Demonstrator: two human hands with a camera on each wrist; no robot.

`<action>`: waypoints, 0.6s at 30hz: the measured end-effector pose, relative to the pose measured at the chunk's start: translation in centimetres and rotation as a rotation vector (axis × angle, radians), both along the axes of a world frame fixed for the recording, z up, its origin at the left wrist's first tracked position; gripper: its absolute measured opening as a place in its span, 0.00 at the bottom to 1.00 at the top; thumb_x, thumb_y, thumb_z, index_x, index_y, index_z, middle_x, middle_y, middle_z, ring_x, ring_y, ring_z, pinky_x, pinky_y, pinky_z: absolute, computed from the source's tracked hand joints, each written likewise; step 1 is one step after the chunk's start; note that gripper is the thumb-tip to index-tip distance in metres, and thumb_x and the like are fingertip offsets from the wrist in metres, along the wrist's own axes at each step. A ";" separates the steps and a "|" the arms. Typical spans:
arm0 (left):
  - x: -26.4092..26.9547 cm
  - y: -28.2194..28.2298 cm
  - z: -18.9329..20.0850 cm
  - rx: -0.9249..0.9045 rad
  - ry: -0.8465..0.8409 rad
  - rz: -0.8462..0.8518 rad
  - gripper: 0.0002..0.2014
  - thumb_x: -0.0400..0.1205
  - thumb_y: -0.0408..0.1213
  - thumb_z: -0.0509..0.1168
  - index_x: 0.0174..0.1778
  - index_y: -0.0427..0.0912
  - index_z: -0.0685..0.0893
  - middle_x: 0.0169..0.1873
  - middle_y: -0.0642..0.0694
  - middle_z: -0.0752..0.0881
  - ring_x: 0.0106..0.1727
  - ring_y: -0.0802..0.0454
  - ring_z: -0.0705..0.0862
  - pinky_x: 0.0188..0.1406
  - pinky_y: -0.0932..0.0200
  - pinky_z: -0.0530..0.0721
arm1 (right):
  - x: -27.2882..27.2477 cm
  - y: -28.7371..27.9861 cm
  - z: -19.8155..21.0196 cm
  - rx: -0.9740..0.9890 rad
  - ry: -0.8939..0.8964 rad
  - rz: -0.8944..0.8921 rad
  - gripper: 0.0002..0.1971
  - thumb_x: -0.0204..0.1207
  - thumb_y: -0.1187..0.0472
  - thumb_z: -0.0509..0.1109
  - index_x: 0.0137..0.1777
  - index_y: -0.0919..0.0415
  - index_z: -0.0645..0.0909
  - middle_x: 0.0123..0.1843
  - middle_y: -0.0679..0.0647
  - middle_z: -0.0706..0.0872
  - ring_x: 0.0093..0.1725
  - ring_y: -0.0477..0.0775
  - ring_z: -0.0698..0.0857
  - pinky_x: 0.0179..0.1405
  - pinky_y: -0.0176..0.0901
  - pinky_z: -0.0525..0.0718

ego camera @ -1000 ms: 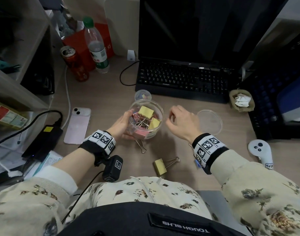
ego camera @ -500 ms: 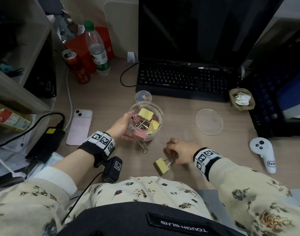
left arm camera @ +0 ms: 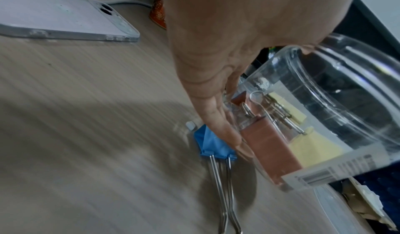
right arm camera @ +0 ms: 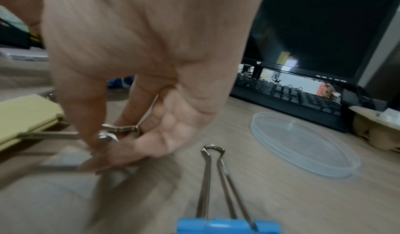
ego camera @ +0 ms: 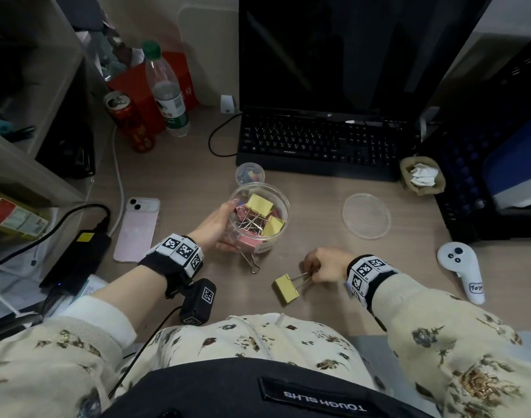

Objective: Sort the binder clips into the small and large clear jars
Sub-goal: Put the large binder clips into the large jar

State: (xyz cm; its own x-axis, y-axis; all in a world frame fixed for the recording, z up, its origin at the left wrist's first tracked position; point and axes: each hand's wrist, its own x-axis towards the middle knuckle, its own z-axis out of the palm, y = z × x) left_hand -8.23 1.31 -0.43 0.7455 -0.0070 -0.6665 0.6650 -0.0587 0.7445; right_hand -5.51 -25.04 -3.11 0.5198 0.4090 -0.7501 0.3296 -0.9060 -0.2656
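The large clear jar [ego camera: 277,206] [left arm camera: 337,101] stands mid-desk with yellow and pink binder clips inside. My left hand [ego camera: 220,226] [left arm camera: 216,66] grips its left wall. The small clear jar [ego camera: 250,174], just behind, holds small clips. A yellow binder clip [ego camera: 285,289] [right arm camera: 26,118] lies near the front edge, and my right hand [ego camera: 321,265] [right arm camera: 112,143] pinches its wire handles. A blue binder clip [left arm camera: 213,145] lies against the jar's base, its handles [ego camera: 252,262] pointing toward me. Another blue clip [right arm camera: 227,225] lies under my right wrist.
A clear lid [ego camera: 366,215] lies right of the jar. Keyboard [ego camera: 315,143] and monitor stand behind. A phone [ego camera: 137,230], charger [ego camera: 77,260], can [ego camera: 128,122] and bottle [ego camera: 166,92] are on the left. A white controller [ego camera: 463,273] and a paper cup with tissue [ego camera: 422,175] are on the right.
My right hand came down from beside the jar's rim to the yellow clip near the front edge and took hold of its wire handles. My left hand stayed on the jar.
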 end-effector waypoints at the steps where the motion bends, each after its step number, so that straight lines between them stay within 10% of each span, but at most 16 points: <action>1: -0.1 0.0 0.0 0.001 0.003 -0.010 0.21 0.86 0.60 0.46 0.71 0.55 0.67 0.54 0.34 0.85 0.48 0.35 0.89 0.56 0.39 0.87 | 0.0 -0.1 -0.1 0.017 0.033 -0.030 0.13 0.71 0.56 0.73 0.55 0.51 0.86 0.44 0.46 0.84 0.46 0.51 0.82 0.45 0.39 0.78; 7: -0.2 -0.1 -0.2 -0.001 0.005 -0.034 0.26 0.86 0.61 0.47 0.79 0.56 0.63 0.57 0.30 0.84 0.50 0.33 0.89 0.57 0.35 0.85 | 0.0 -0.7 -1.0 0.074 0.087 -0.139 0.15 0.73 0.46 0.75 0.51 0.56 0.88 0.46 0.53 0.89 0.44 0.52 0.84 0.46 0.42 0.80; 11: -0.1 -0.1 -0.2 0.008 0.001 -0.029 0.26 0.85 0.61 0.48 0.77 0.54 0.64 0.54 0.31 0.85 0.49 0.34 0.89 0.57 0.37 0.86 | 0.9 -1.1 0.6 0.267 0.059 -0.310 0.14 0.81 0.51 0.69 0.39 0.56 0.88 0.30 0.46 0.85 0.28 0.40 0.79 0.33 0.32 0.75; 18: -0.4 -0.3 0.2 0.008 -0.001 -0.035 0.26 0.86 0.60 0.47 0.78 0.55 0.64 0.52 0.37 0.85 0.49 0.35 0.89 0.56 0.39 0.86 | 3.3 -1.3 4.8 0.698 -0.668 -0.777 0.25 0.85 0.50 0.61 0.28 0.62 0.78 0.22 0.48 0.73 0.22 0.44 0.70 0.25 0.38 0.65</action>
